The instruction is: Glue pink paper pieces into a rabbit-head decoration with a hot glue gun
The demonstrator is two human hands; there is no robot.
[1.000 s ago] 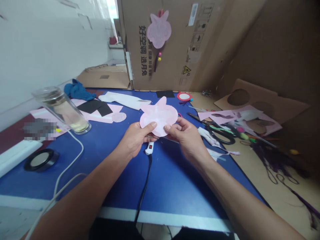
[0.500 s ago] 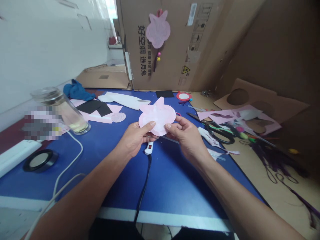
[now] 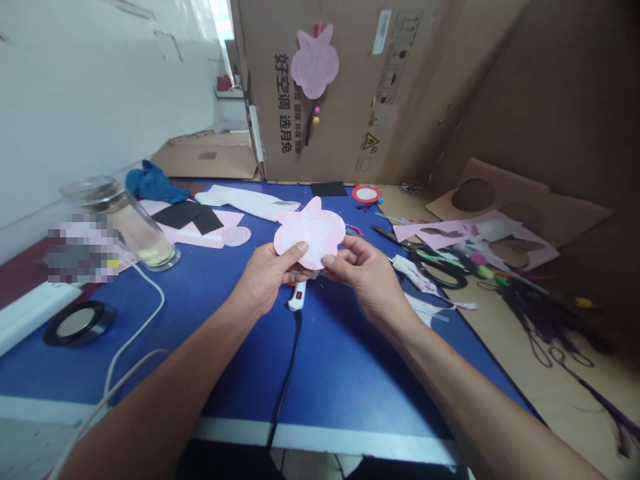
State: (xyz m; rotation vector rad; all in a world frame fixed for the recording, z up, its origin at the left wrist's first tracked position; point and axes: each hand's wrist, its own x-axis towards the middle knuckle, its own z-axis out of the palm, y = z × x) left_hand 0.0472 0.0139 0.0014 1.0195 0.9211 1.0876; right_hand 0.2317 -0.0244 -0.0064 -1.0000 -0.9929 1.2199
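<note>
Between my two hands is a pink paper cutout (image 3: 311, 230) with rounded lobes and pointed tips at its top. My left hand (image 3: 270, 277) pinches its lower left edge, thumb on the front and fingers behind. On the lower right edge, my right hand (image 3: 363, 270) grips it the same way. Just below the cutout lies a white tool with a red switch (image 3: 298, 296), its black cord running toward me; its far end is hidden. A similar pink cutout (image 3: 315, 65) with beads and a dark tassel hangs on the cardboard behind.
Left on the blue table (image 3: 350, 373) stand a glass of liquid (image 3: 145, 230) and a roll of black tape (image 3: 79, 323), near a white cable. Black scissors (image 3: 440, 270), paper scraps (image 3: 530, 243) and dark tassels (image 3: 545, 313) lie right. A large cardboard panel (image 3: 410, 133) rises behind.
The pink cutout and both hands have shifted slightly left, the right hand the most. Both hands keep their hold on it. The surroundings look the same apart from a small view shift.
</note>
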